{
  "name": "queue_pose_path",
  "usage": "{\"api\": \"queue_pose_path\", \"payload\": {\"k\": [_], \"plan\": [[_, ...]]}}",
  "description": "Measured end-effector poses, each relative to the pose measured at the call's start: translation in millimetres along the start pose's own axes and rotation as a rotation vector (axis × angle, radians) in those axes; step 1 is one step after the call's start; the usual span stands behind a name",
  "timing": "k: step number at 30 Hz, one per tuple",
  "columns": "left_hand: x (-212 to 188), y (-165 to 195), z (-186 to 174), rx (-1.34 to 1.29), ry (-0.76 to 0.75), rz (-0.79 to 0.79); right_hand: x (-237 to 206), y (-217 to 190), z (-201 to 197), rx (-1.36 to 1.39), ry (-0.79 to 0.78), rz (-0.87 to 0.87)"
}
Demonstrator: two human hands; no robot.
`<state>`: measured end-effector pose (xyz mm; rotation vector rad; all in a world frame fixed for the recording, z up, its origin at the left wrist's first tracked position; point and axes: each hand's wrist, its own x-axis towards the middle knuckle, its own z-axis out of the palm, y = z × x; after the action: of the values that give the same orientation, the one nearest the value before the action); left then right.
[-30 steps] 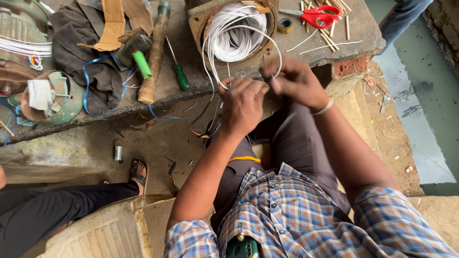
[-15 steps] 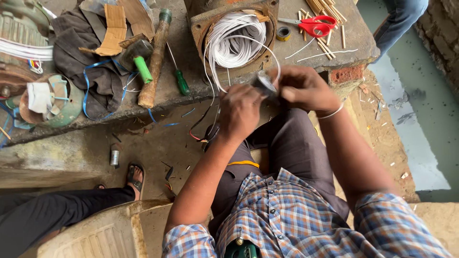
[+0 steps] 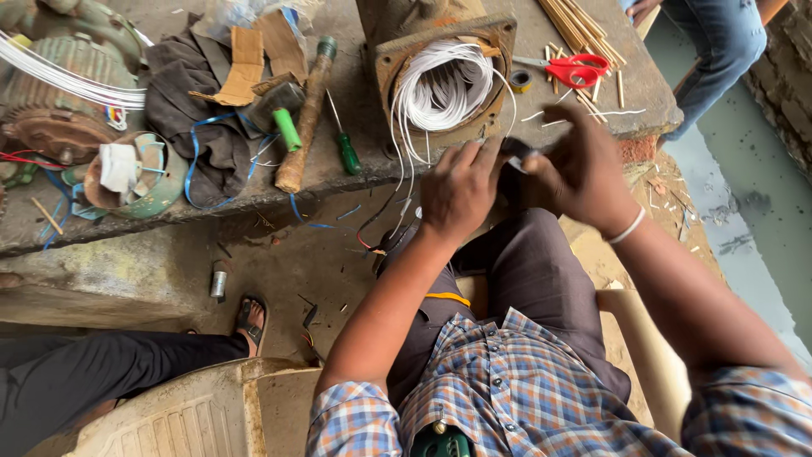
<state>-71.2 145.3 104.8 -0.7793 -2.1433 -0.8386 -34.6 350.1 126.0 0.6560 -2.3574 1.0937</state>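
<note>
Hands meet close together, just below the round motor shell (image 3: 397,63) full of white wire loops (image 3: 444,85). The left hand (image 3: 457,190) is curled, with its fingers pinching thin white strands that hang down from the loops. The right hand (image 3: 579,173) is closed around a small dark tool (image 3: 516,152), held right beside the left fingertips; I cannot tell what kind of tool it is. To do this bit well, I think the left hand should keep the strands tight and still, and the right hand should work slowly so no wire gets nicked or snaps. Past the right hand lie red scissors (image 3: 575,69) and thin sticks (image 3: 584,30). Off to the left of the left hand are a green screwdriver (image 3: 345,144) and a wooden hammer handle (image 3: 306,118).
</note>
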Motion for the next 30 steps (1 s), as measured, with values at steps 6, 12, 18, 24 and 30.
{"api": "queue_pose_path", "payload": {"k": [6, 12, 18, 24, 30], "plan": [[24, 14, -8, -0.057, -0.100, -0.225, 2, -31, -25, -0.911, -0.178, -0.782], [27, 17, -21, -0.248, -0.062, -0.088, 28, -39, -31, -1.152, -0.203, -0.762], [22, 18, -20, -0.162, -0.143, -0.091, 43, -52, -32, -1.240, -0.206, -0.742], [20, 18, -18, -0.119, -0.149, -0.056, 52, -54, -35, -1.219, -0.200, -0.746], [18, 13, -12, -0.122, -0.115, -0.034, 39, -13, -26, -1.155, -0.192, -0.742]]}}
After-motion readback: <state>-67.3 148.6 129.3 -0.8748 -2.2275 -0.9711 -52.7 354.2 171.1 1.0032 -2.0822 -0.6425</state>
